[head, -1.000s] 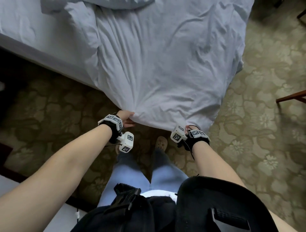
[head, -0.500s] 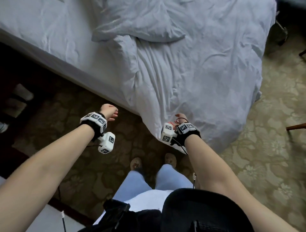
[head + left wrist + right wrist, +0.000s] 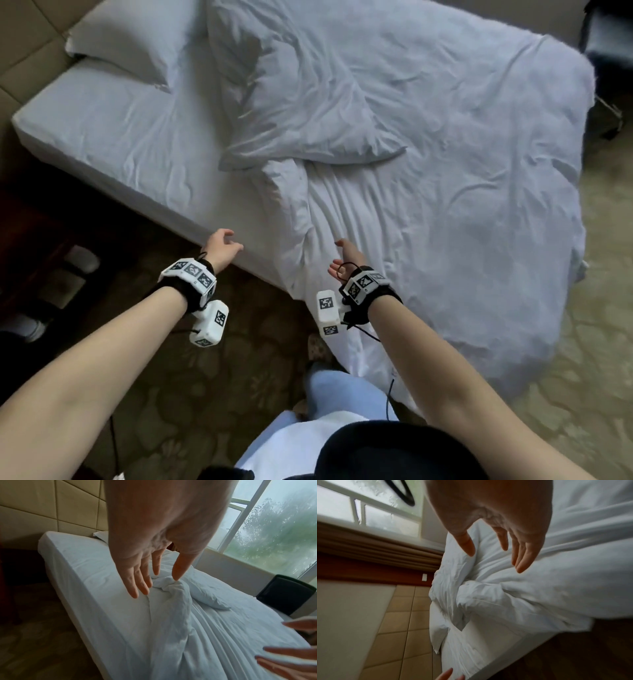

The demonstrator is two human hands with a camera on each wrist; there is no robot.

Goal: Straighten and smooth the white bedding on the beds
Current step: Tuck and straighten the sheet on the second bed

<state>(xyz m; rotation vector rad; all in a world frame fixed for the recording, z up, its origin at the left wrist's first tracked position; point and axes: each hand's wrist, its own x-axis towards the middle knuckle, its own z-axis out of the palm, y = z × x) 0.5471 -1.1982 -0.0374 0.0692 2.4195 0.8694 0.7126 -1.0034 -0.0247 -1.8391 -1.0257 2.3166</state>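
A wrinkled white duvet [image 3: 445,192] covers the right part of the bed and hangs over its near edge; its bunched corner [image 3: 169,588] lies on the bare white sheet [image 3: 137,144]. One pillow [image 3: 308,102] rests on the duvet, another [image 3: 130,44] by the headboard. My left hand [image 3: 224,245] hovers over the mattress edge, fingers [image 3: 135,582] spread and straight, holding nothing. My right hand [image 3: 344,258] hovers over the duvet's folds, fingers [image 3: 522,561] extended, empty.
A padded beige headboard [image 3: 42,507] stands at the bed's left end. A window [image 3: 274,527] and a dark chair [image 3: 284,595] lie beyond the bed. Patterned carpet [image 3: 599,342] surrounds it, with pale slippers [image 3: 80,262] at the left.
Both hands let go of the duvet's hanging edge and rose toward the bed top, fingers now spread. The view lifted to show the whole bed.
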